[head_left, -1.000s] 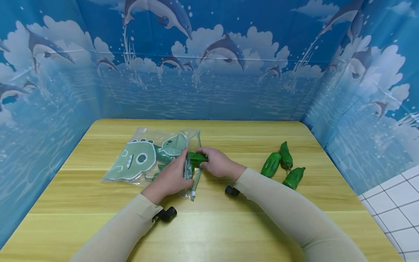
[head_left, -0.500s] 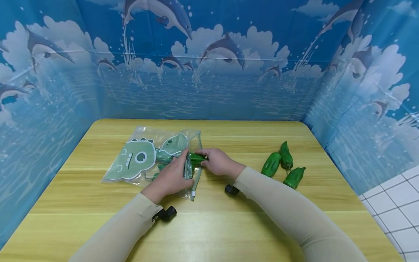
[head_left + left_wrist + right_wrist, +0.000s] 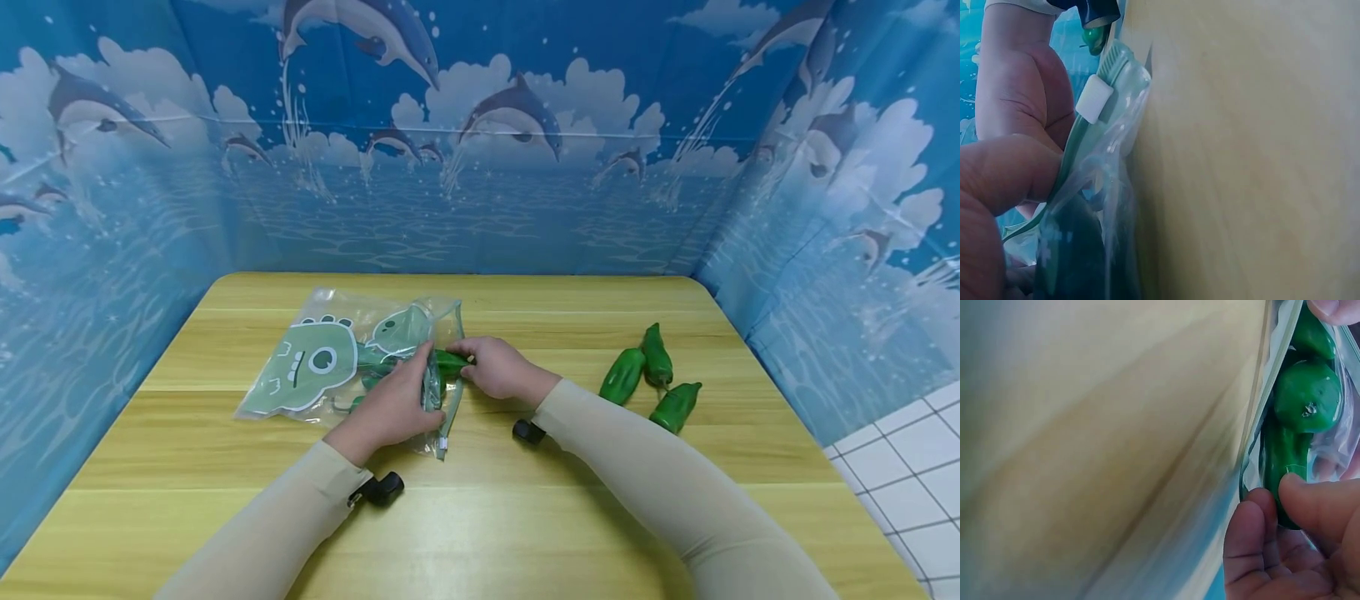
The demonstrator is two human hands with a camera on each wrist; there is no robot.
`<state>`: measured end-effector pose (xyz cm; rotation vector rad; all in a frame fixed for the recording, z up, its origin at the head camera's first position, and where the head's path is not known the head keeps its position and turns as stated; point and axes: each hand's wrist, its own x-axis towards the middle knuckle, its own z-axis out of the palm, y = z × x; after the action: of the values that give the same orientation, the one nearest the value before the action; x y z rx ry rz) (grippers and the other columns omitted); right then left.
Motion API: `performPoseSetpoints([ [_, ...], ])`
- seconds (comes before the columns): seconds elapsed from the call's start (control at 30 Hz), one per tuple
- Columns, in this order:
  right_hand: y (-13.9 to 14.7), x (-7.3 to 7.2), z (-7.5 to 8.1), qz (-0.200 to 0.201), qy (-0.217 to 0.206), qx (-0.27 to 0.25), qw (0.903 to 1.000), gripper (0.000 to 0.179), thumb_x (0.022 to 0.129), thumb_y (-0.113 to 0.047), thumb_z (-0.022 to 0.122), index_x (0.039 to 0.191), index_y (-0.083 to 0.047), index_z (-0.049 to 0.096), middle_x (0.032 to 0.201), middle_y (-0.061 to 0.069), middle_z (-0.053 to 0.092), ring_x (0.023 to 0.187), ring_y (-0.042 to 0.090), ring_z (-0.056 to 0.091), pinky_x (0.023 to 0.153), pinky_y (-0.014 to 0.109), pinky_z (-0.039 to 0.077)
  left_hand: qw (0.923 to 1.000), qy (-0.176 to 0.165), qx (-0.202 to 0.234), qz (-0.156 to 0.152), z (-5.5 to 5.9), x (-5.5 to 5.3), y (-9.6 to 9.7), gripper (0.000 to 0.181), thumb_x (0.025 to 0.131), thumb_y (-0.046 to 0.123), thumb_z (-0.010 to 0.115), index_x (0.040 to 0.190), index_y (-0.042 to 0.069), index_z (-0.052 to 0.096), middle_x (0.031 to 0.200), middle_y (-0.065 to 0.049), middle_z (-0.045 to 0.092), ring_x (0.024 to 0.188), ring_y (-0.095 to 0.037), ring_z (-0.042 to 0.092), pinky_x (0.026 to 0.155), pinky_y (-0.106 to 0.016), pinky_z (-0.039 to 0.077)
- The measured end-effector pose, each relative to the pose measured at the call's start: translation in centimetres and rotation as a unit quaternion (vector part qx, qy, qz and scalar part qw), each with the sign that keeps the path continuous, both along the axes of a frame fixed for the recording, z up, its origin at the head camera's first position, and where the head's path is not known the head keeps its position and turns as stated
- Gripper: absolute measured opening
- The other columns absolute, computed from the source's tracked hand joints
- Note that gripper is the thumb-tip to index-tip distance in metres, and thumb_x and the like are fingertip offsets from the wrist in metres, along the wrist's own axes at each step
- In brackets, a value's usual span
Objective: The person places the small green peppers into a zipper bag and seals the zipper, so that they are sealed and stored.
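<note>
A clear zip bag with green cartoon monster prints lies on the table, its mouth facing right. My left hand grips the bag near its mouth, holding the upper layer up. In the left wrist view, the thumb presses by the bag's edge, close to a white slider. At the mouth, my right hand pinches one end of a green pepper; its other end is inside the bag. Other green peppers show in the bag in the right wrist view, partly hidden by film and hands.
Three green peppers lie close together on the right of the wooden table, near my right forearm. Dolphin-printed curtains stand behind and at both sides. White tiles show past the right edge.
The pepper in my right hand has shifted and tilted slightly at the bag's mouth over the last second. My left hand and the bag have hardly moved.
</note>
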<state>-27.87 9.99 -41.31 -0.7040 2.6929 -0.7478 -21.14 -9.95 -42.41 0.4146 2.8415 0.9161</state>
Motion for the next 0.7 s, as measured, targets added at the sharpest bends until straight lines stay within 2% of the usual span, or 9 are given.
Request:
performPoseSetpoints([
  [0.13, -0.20, -0.07, 0.02, 0.007, 0.004, 0.010, 0.9999, 0.046, 0.105, -0.006, 0.061, 0.151, -0.012, 0.059, 0.144, 0.013, 0.065, 0.131, 0.027, 0.063, 0.112, 0.044, 0.052, 1.0000, -0.001, -0.001, -0.001, -0.02, 0.00, -0.02, 0.118, 0.083, 0.034, 0.086, 0.171, 0.016, 0.010, 0.161, -0.015, 0.048, 0.146, -0.041, 0.048, 0.114, -0.057, 0.048],
  [0.27, -0.30, -0.11, 0.12, 0.011, 0.009, 0.014, 0.9998, 0.047, 0.105, -0.007, 0.062, 0.151, -0.012, 0.059, 0.145, 0.014, 0.064, 0.135, 0.030, 0.060, 0.114, 0.045, 0.051, 1.0000, -0.003, -0.002, 0.000, -0.03, 0.03, -0.04, 0.118, 0.083, 0.034, 0.086, 0.171, 0.016, 0.009, 0.166, -0.015, 0.042, 0.153, -0.047, 0.036, 0.119, -0.060, 0.042],
  [0.37, -0.34, -0.15, 0.19, 0.011, 0.008, 0.014, 0.9998, 0.046, 0.105, -0.008, 0.063, 0.151, -0.013, 0.060, 0.146, 0.012, 0.065, 0.135, 0.029, 0.061, 0.113, 0.045, 0.051, 1.0000, -0.004, -0.001, -0.001, -0.04, 0.07, -0.01, 0.119, 0.083, 0.034, 0.086, 0.171, 0.017, 0.008, 0.168, -0.015, 0.040, 0.154, -0.049, 0.034, 0.119, -0.062, 0.041],
  [0.57, -0.65, -0.18, 0.23, 0.014, 0.015, 0.011, 0.9997, 0.044, 0.103, -0.011, 0.066, 0.147, -0.013, 0.063, 0.147, 0.008, 0.066, 0.138, 0.028, 0.060, 0.116, 0.044, 0.049, 1.0000, -0.003, -0.005, -0.001, -0.17, 0.10, 0.04, 0.119, 0.084, 0.034, 0.086, 0.171, 0.016, 0.007, 0.171, -0.014, 0.035, 0.155, -0.050, 0.031, 0.123, -0.060, 0.036],
  [0.7, -0.90, -0.28, 0.07, 0.010, 0.014, 0.002, 0.9998, 0.043, 0.103, -0.012, 0.068, 0.146, -0.013, 0.064, 0.145, 0.006, 0.067, 0.133, 0.025, 0.063, 0.113, 0.042, 0.052, 1.0000, -0.003, -0.002, 0.000, -0.20, 0.12, 0.08, 0.118, 0.083, 0.034, 0.086, 0.171, 0.016, 0.009, 0.166, -0.016, 0.042, 0.153, -0.048, 0.035, 0.122, -0.059, 0.039],
])
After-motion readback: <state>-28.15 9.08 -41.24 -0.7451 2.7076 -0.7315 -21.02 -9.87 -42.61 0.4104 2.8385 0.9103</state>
